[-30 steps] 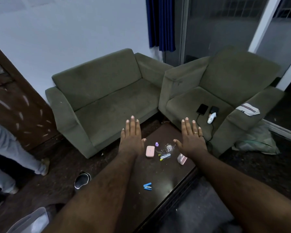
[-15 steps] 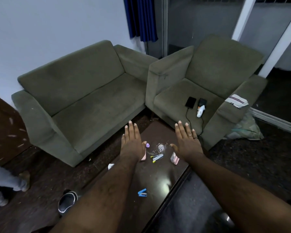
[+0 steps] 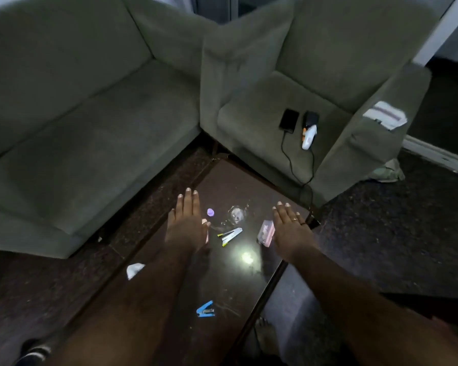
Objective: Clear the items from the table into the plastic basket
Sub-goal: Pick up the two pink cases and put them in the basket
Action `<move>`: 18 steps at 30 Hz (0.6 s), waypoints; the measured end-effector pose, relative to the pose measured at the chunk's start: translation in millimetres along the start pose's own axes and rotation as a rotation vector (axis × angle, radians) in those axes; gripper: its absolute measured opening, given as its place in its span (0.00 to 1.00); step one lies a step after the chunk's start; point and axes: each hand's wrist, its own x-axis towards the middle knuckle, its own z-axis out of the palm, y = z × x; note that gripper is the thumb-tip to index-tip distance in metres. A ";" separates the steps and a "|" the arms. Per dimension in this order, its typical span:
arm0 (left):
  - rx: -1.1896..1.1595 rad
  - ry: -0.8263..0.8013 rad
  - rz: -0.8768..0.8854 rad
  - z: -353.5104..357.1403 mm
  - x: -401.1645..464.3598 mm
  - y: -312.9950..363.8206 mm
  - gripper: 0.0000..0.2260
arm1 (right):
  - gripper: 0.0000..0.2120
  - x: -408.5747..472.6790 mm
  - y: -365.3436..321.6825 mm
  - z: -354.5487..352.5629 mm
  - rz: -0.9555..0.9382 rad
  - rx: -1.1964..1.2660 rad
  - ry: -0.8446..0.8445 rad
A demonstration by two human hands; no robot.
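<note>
On the dark glossy table lie small items: a purple cap, a clear crumpled wrapper, pens with a white tool, a pink box and a blue stapler nearer me. My left hand hovers flat over the table, fingers straight, partly covering a pink case. My right hand is held flat just right of the pink box, holding nothing. The plastic basket is out of view.
A green sofa stands far left and a green armchair far right, holding a phone, a white device and cables. A white scrap lies at the table's left edge. A shoe sits bottom left.
The view has tilted down and closer to the table. Both hands stay flat and empty above the items. The person at the left and the basket have left the view.
</note>
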 end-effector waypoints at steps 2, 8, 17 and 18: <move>0.072 -0.035 0.060 38.1 11.5 -1.6 0.38 | 0.39 18.3 0.7 30.6 0.011 0.014 -0.029; 0.046 -0.125 0.063 126.6 32.7 0.5 0.37 | 0.48 60.2 4.7 108.6 0.095 0.105 -0.079; -0.195 -0.284 -0.151 172.7 52.4 -4.8 0.25 | 0.32 95.6 0.7 133.9 0.048 0.196 0.026; -0.221 -0.304 -0.172 174.4 52.2 -3.9 0.24 | 0.31 98.8 -1.7 132.0 0.031 0.200 0.016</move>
